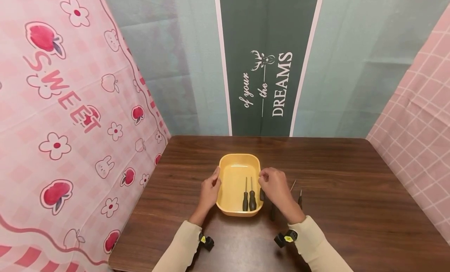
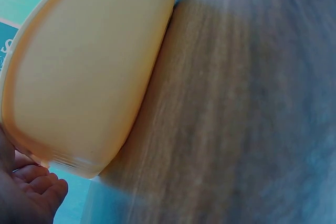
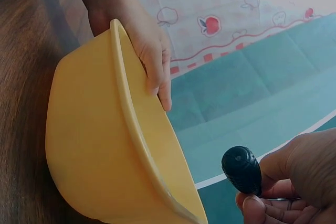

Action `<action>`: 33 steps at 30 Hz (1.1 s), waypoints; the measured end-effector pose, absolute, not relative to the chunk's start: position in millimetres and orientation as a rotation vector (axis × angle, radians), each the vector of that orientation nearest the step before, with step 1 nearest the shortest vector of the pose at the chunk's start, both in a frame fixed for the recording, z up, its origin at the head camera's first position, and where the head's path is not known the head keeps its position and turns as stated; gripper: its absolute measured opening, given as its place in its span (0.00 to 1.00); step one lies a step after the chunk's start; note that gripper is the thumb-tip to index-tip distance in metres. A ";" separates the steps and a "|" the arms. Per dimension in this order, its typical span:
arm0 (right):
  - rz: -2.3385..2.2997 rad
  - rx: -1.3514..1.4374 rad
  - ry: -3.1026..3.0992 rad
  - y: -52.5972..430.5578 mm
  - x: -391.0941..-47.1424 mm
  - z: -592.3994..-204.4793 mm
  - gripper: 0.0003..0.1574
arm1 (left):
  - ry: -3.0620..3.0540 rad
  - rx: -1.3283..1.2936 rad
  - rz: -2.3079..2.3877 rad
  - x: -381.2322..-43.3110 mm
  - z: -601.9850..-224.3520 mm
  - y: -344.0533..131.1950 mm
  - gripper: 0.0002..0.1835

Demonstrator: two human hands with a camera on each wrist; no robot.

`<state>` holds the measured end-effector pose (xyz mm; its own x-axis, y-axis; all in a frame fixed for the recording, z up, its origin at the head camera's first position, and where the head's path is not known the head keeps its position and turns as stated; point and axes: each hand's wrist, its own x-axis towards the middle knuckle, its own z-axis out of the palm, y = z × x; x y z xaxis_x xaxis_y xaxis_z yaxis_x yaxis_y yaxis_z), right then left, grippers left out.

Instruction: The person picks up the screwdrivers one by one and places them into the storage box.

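Note:
A yellow plastic bin (image 1: 228, 186) stands on the table, with two black-handled screwdrivers, one (image 1: 245, 201) beside the other (image 1: 252, 201), lying inside along its right side. My left hand (image 1: 210, 190) grips the bin's left rim; the left wrist view shows its curled fingers (image 2: 44, 184) at the bin's end. At the right rim, my right hand (image 1: 275, 184) pinches another screwdriver (image 3: 241, 169). Its dark handle points out from the fingers, while most of its shaft is hidden by the hand. The right wrist view shows this handle raised beside the bin's rim, apart from it.
More screwdrivers lie on the brown wooden table (image 1: 337, 186) right of the bin, partly covered by my right forearm; one dark handle (image 1: 300, 201) shows past it. A pink printed cloth (image 1: 81, 108) hangs at the left, a green curtain (image 1: 197, 68) behind the table.

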<state>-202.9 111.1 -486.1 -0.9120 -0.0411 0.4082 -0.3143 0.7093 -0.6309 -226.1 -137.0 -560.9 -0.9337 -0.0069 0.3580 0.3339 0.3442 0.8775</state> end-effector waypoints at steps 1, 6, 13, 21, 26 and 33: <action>1.034 0.285 -2.542 110.3 -203.3 -486.6 0.06 | -2.311 -0.291 -1.620 -226.0 -561.0 -137.0 0.22; 1.037 0.322 -2.511 106.1 -205.7 -489.0 0.07 | -2.317 -0.287 -1.624 -226.4 -560.1 -136.9 0.22; 1.053 0.310 -2.542 101.0 -208.8 -492.4 0.06 | -2.326 -0.289 -1.620 -226.0 -559.8 -137.1 0.22; 1.077 0.324 -2.544 97.0 -208.9 -497.1 0.05 | -2.322 -0.271 -1.642 -224.4 -562.5 -134.0 0.22; 1.083 0.304 -2.571 95.1 -207.9 -499.4 0.05 | -2.316 -0.291 -1.638 -225.1 -563.4 -132.8 0.22; 1.117 0.315 -2.584 90.1 -212.6 -502.6 0.06 | -2.312 -0.277 -1.628 -225.5 -562.2 -136.8 0.21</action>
<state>-212.6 90.1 -502.6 -0.9285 -0.0779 0.3631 -0.3178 0.6724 -0.6684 -225.5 -136.8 -562.2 -0.9365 -0.0143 0.3504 0.3250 0.3396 0.8826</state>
